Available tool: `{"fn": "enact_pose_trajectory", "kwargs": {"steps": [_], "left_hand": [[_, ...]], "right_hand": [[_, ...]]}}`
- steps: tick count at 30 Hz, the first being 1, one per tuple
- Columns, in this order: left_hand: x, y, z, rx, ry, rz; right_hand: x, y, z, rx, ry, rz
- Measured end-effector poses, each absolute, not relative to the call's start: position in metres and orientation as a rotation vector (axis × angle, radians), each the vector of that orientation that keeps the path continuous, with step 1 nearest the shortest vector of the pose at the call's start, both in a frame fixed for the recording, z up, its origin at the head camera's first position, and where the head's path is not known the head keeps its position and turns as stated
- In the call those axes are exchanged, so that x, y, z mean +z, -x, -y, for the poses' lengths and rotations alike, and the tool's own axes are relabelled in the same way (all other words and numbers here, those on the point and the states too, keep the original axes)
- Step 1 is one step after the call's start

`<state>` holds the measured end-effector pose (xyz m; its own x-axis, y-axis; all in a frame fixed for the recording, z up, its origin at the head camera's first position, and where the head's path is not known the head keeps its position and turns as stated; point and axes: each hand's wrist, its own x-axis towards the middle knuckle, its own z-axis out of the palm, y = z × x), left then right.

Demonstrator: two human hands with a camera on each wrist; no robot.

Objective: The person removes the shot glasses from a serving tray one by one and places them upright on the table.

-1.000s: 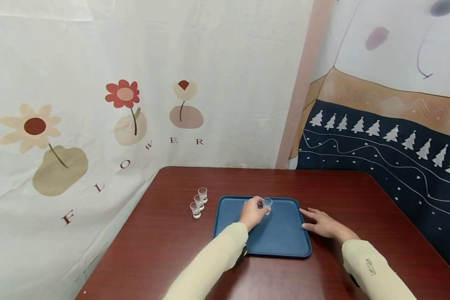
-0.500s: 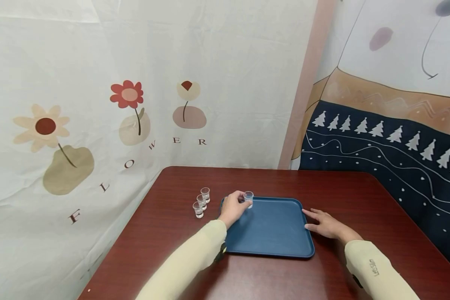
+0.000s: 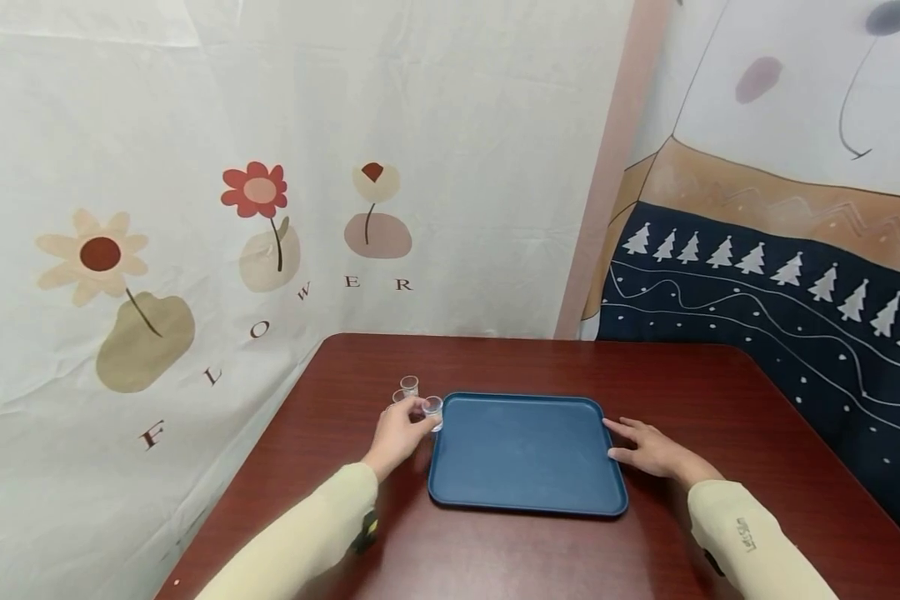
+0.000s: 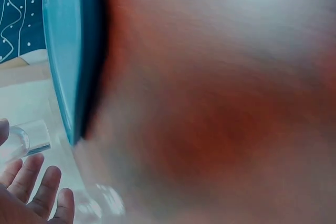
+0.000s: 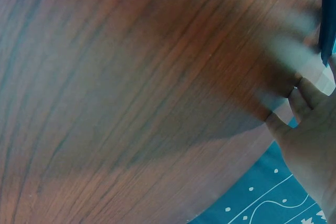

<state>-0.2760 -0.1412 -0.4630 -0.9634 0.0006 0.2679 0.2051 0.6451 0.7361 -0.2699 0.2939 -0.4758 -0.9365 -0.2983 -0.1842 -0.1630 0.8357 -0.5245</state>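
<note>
In the head view, my left hand (image 3: 396, 437) pinches a small clear shot glass (image 3: 432, 410) between thumb and fingers, just off the left edge of the blue tray (image 3: 525, 454). The same glass (image 4: 38, 136) lies near the thumb in the left wrist view. Right behind that hand stand other shot glasses (image 3: 409, 384), partly hidden by its fingers. Straight, spread fingers of my right hand (image 3: 651, 450) touch the tray's right rim. The right wrist view has this hand (image 5: 312, 135) beside the dark blue tray edge (image 5: 328, 17).
Everything rests on a reddish-brown wooden table (image 3: 495, 554) with rounded far corners. A white cloth (image 3: 457, 125) printed with flowers hangs behind it, and a dark blue cloth (image 3: 720, 321) with white trees hangs at the right.
My left hand has carried the shot glass leftward from over the tray to beside the other glasses. The right hand stays at the tray's right rim.
</note>
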Motion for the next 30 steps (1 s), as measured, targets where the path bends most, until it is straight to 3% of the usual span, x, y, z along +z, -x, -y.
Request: {"fn": "enact_pose_trajectory", "kwargs": {"steps": [14, 30], "left_hand": [[-0.482, 0.251, 0.190, -1.179, 0.026, 2.654], [-0.486, 0.252, 0.201, -1.173, -0.068, 2.670]], "right_hand": [[-0.474, 0.270, -0.297, -0.753, 0.332, -2.749], [-0.475, 0.268, -0.297, -0.749, 0.356, -2.772]]}}
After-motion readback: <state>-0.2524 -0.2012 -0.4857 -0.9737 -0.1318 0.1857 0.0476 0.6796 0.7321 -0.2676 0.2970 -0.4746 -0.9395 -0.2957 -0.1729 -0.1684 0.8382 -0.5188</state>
